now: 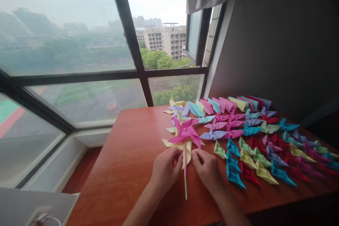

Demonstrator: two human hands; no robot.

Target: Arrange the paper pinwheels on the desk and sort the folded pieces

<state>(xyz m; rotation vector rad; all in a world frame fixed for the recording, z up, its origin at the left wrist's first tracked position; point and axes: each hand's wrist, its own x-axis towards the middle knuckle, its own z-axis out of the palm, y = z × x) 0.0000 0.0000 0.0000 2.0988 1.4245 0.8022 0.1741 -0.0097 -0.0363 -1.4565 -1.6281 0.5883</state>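
A magenta paper pinwheel [183, 131] with a pin at its centre lies face up on top of a pale yellow pinwheel [186, 155]. Their thin sticks, one magenta, one pale yellow [185, 189], run toward me between my hands. On the left, my left hand [166, 167] has curled fingers close against the yellow blade. My right hand [208, 166] is bent the same way just right of the sticks, fingertips pinched together. What either pinch holds, if anything, is hidden. Behind lie a lavender pinwheel [180, 109] and another yellow pinwheel [177, 102].
The reddish wooden table [127, 141] stands by large windows [71, 42]. Rows of folded paper boats [248, 158] and paper cranes [235, 123] cover its right side, with more folded paper [225, 105] at the back. A socket [41, 216] is at lower left.
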